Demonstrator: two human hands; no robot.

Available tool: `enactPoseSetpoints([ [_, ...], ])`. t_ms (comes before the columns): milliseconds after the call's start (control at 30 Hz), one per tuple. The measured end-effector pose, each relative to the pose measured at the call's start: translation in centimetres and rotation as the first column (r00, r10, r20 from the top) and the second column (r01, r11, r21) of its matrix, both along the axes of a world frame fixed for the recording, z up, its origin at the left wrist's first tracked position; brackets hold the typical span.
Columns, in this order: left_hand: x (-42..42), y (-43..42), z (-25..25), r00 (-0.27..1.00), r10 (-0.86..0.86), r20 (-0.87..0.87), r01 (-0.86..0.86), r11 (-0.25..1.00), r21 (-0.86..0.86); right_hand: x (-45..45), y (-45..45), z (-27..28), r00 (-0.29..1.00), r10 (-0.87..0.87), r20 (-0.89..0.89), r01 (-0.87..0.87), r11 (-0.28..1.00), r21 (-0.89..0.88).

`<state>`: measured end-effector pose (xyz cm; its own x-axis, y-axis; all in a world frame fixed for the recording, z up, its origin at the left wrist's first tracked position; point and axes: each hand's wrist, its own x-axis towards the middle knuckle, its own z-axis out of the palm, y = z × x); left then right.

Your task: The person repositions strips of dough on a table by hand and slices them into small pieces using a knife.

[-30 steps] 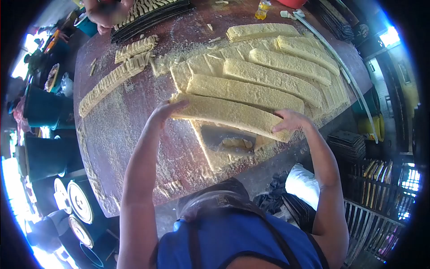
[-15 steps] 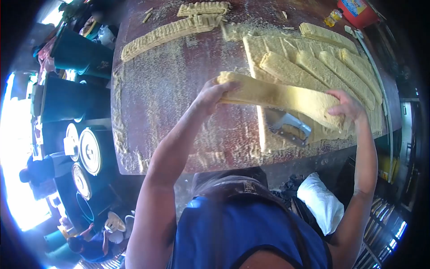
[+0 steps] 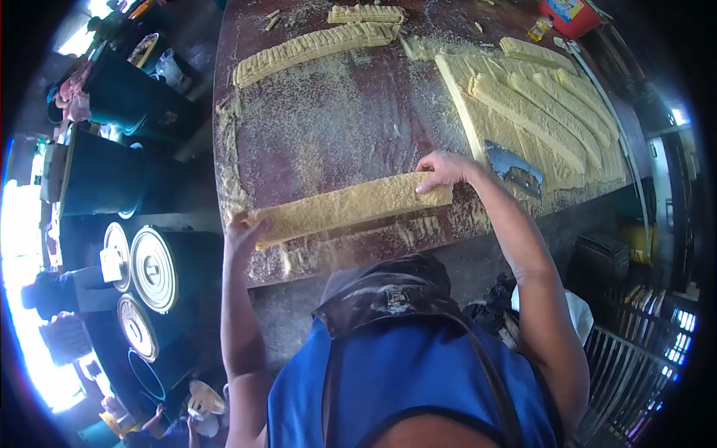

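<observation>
A long yellow dough strip point(image 3: 343, 209) lies along the near edge of the dusty reddish table point(image 3: 299, 157). My left hand point(image 3: 245, 231) grips its left end, with the thumb on top. At the right end my right hand point(image 3: 444, 172) holds it between thumb and fingers. To the right, several similar strips point(image 3: 530, 119) rest on a wide yellow dough sheet point(image 3: 478, 119). A metal scraper with a cut-out handle point(image 3: 514, 168) lies on the sheet's near left part.
A row of cut pieces point(image 3: 317, 52) runs across the far left of the table. A red container point(image 3: 571, 16) and a yellow bottle point(image 3: 539, 28) stand at the far right, near a white pipe point(image 3: 624, 142). Dark bins and round lids point(image 3: 154, 269) are at left.
Both hands have carried the strip from the sheet leftward and down to the table's near edge. The view has shifted, and the scraper is now uncovered.
</observation>
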<state>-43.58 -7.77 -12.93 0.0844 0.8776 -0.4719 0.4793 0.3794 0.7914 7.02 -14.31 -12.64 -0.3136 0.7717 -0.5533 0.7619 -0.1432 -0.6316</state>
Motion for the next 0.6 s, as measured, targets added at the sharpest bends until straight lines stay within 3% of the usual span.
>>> enactPoseSetpoints([
  [33, 0.3, 0.1, 0.7, 1.0, -0.008, 0.009, 0.008, 1.0, 0.003, -1.3, -0.4, 1.3, 0.993, -0.066, 0.099, 0.055, 0.993, 0.108],
  [67, 1.1, -0.1, 1.3, 0.943, -0.066, -0.328, 0.175, 0.932, 0.318, -2.4, -0.9, 2.8, 0.979, -0.142, 0.147, 0.133, 0.988, 0.074],
  [100, 2.2, -0.6, 2.2, 0.781, 0.007, -0.624, 0.409, 0.749, 0.521, -3.6, -1.4, 2.4, 0.976, -0.148, 0.159, 0.137, 0.988, 0.075],
  [167, 5.9, -0.4, 4.1, 0.821, -0.424, -0.382, 0.566, 0.691, 0.45, -5.5, -2.5, 1.1, 0.976, -0.07, 0.206, -0.055, 0.838, 0.543],
  [200, 7.5, -0.7, 3.5, 0.824, -0.427, -0.373, 0.563, 0.688, 0.458, -7.6, -2.7, 2.9, 0.967, 0.009, 0.256, -0.109, 0.919, 0.379],
  [267, 9.6, -1.4, 2.0, 0.501, -0.568, -0.653, 0.847, 0.476, 0.236, -9.4, -3.4, 2.7, 0.94, 0.022, 0.339, -0.15, 0.922, 0.358],
  [333, 9.5, -1.5, 2.0, 0.509, -0.584, -0.633, 0.843, 0.487, 0.229, -9.8, -4.3, 1.6, 0.884, 0.017, 0.466, -0.203, 0.914, 0.352],
  [500, 8.4, -2.9, 1.9, 0.515, -0.585, -0.627, 0.838, 0.496, 0.226, -10.1, -5.5, 1.7, 0.908, 0.047, 0.416, -0.183, 0.938, 0.294],
  [567, 8.6, -2.9, 2.0, 0.525, -0.597, -0.606, 0.838, 0.487, 0.246, -9.3, -6.1, 2.3, 0.93, 0.01, 0.368, -0.159, 0.913, 0.376],
  [600, 8.8, -2.9, 2.3, 0.502, -0.602, -0.621, 0.844, 0.498, 0.199, -8.7, -6.7, 2.0, 0.926, -0.091, 0.366, -0.116, 0.855, 0.505],
])
